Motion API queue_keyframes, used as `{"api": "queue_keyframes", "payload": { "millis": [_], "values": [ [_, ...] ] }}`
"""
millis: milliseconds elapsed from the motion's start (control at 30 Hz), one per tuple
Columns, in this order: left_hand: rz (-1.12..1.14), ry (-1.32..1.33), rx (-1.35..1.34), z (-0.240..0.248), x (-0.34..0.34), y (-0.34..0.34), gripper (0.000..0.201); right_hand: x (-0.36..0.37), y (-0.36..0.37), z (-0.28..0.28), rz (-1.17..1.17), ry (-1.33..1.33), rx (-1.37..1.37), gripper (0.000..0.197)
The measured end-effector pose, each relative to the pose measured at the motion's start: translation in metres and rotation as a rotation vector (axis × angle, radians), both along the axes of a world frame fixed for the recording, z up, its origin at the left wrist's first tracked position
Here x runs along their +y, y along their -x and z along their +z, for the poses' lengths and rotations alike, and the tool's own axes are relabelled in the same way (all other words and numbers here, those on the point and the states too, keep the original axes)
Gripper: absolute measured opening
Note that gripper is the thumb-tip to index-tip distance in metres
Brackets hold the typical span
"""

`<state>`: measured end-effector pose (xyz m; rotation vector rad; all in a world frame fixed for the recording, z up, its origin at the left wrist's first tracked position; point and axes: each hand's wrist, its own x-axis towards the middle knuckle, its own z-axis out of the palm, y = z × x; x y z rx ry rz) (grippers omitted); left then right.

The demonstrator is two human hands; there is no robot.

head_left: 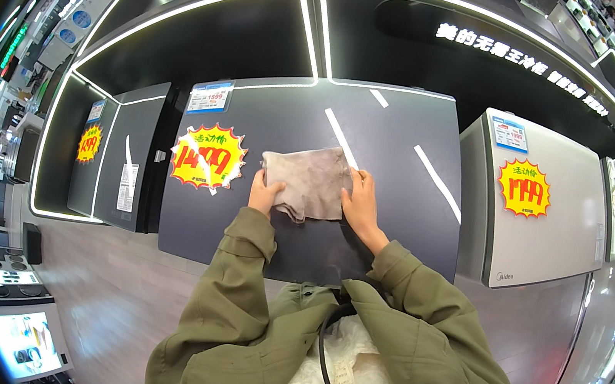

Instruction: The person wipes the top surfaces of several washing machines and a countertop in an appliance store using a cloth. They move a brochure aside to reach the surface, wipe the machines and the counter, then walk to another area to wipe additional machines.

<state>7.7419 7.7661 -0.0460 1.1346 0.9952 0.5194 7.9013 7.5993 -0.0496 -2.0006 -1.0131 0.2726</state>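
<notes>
A folded greyish-beige cloth (307,182) is spread between my two hands, over the dark grey top of a chest freezer (371,239). My left hand (265,193) grips the cloth's left edge, thumb on top and the other fingers partly hidden beneath it. At the right edge, my right hand (362,205) holds the cloth between thumb and fingers. The cloth's lower left corner hangs in soft folds. A yellow and red starburst price tag (208,158) lies on the lid left of my left hand, with a small blue-and-white label (210,98) behind it.
To the right stands a light grey freezer (549,247) with its own starburst tag (524,188). Another dark freezer (131,176) stands on the left. A black display wall (390,40) edged with white light strips rises behind. Wood-look floor (117,283) lies in front.
</notes>
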Motion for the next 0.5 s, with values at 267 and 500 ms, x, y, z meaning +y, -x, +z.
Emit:
{"api": "queue_keyframes", "payload": {
  "millis": [267,500],
  "values": [
    [-0.363,0.201,-0.467,0.132,-0.077,-0.081,0.067,-0.023,-0.013,0.043,0.114,-0.538,1.468,0.063],
    [-0.333,0.086,-0.303,0.022,-0.089,-0.117,0.07,-0.054,-0.064,-0.032,-0.377,0.141,0.263,0.082]
  ]
}}
